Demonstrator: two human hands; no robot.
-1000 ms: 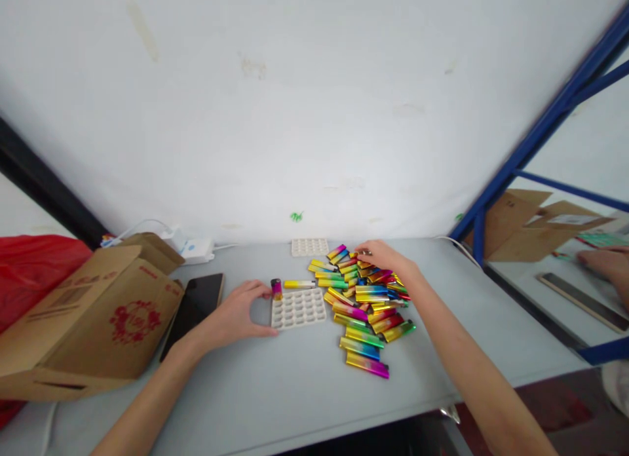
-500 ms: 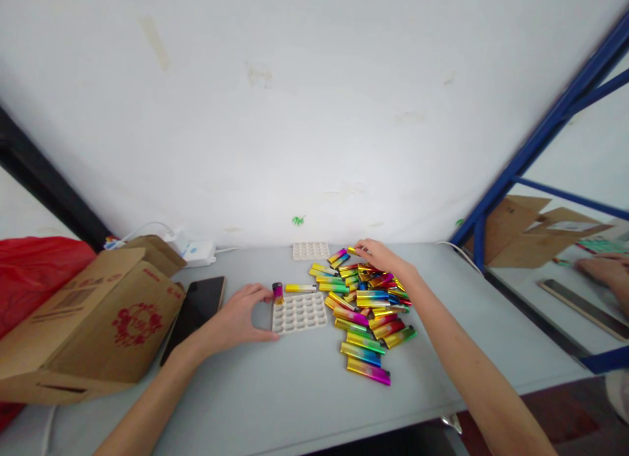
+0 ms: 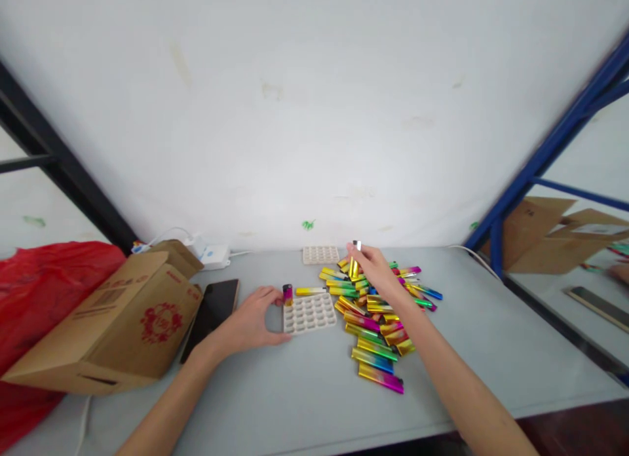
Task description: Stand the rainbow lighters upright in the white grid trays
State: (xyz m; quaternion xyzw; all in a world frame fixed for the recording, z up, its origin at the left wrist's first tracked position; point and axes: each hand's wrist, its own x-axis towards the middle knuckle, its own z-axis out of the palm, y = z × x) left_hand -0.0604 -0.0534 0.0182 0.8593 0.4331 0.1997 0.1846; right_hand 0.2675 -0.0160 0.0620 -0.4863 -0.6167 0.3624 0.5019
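My left hand rests at the left edge of a white tray with rows of holes, its thumb and fingers spread around that side. One purple and gold lighter stands upright in the tray's back left corner. Behind the tray lies a yellow and white lighter. My right hand holds a gold lighter upright between thumb and fingers, above a loose pile of shiny multicoloured lighters. Its forearm hides part of the pile.
A second white tray sits by the wall. On the left are a black phone, a cardboard box, a red bag and a white power strip. Blue metal framing stands at the right.
My right hand has lifted a lighter off the pile and turned it upright. Lighters at the pile's right side lie more spread out. The camera view has shifted slightly; my left hand stays at the tray.
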